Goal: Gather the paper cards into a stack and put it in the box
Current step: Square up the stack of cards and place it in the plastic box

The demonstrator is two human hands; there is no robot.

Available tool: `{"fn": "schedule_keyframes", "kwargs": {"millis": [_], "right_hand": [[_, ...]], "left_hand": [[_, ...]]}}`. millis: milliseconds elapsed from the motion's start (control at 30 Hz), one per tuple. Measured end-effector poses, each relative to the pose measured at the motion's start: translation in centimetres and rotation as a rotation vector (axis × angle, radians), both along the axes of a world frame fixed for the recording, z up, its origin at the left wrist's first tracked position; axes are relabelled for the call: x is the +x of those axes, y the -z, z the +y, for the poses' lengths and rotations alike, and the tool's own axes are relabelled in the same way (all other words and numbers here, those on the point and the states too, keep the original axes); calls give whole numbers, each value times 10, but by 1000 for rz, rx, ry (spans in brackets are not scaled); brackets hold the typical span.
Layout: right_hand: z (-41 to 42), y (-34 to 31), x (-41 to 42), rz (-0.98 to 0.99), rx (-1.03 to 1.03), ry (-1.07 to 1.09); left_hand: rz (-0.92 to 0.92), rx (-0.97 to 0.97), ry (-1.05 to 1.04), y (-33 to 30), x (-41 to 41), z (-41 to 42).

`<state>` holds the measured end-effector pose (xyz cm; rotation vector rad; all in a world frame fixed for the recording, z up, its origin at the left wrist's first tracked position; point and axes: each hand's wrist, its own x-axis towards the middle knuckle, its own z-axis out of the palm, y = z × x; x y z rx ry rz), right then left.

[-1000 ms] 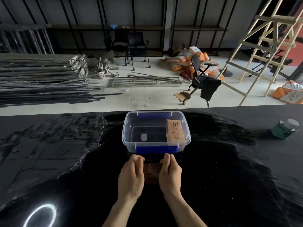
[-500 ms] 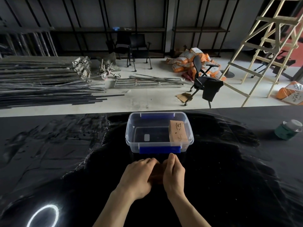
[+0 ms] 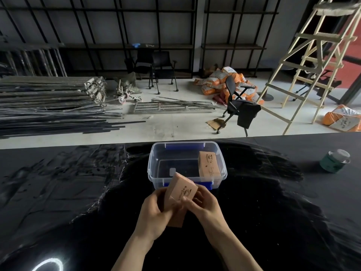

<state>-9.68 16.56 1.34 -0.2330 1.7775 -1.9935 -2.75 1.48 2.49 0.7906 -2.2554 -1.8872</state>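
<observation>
While your fingers (image 3: 192, 204) close around the stack (image 3: 180, 194), it sits lifted off the table (image 3: 273, 212), just in front of the box (image 3: 156, 165). Your left hand (image 3: 154, 210) wraps the stack's left side and underside, with the thumb up along its near-left edge. Your right hand (image 3: 205, 206) pinches the right side, fingertips pressed on the printed top face. Both hands are clamped on it; neither is spread loose.

The stack is tilted, its far end raised toward the box's near rim and overlapping the blue latch (image 3: 207, 185) there. Its top face shows a dark logo and a line of print too small to read.

The box is clear plastic, lid off, standing on the table just beyond your hands. Inside it, against the right wall, a second stack (image 3: 208, 165) of the same tan colour leans with its printed face up. Left of that stack the floor of the box is bare apart from a small pale label (image 3: 172, 171).

Well to the right of the box, a green jar (image 3: 335, 160) with a shiny lid stands on the table. Near-left of the box, a bright ring of light (image 3: 48, 265) reflects off the dark surface.
</observation>
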Motion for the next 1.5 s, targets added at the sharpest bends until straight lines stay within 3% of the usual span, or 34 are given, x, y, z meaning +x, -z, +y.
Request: {"fn": "schedule_keyframes", "kwargs": {"millis": [233, 433, 567, 667, 800, 900, 1067, 1500], "right_hand": [[3, -13, -4, 3, 9, -72], [1, -12, -6, 64, 55, -3], [0, -18, -12, 126, 96, -5], [-2, -22, -21, 370, 229, 36], [2, -28, -43, 858, 661, 164], [7, -34, -58, 1023, 946, -17], [17, -22, -63, 986, 1182, -189], [50, -8, -28, 1031, 1174, -210]], "left_hand": [[11, 270, -113, -1, 1, 5], [-14, 290, -42, -5, -2, 0], [10, 203, -35, -11, -8, -3], [36, 162, -69, -15, -13, -5], [62, 179, -161, -20, -23, -8], [91, 190, -207, -27, -27, -9], [118, 175, -221, -40, -36, -6], [11, 123, -247, -47, -80, 8]]}}
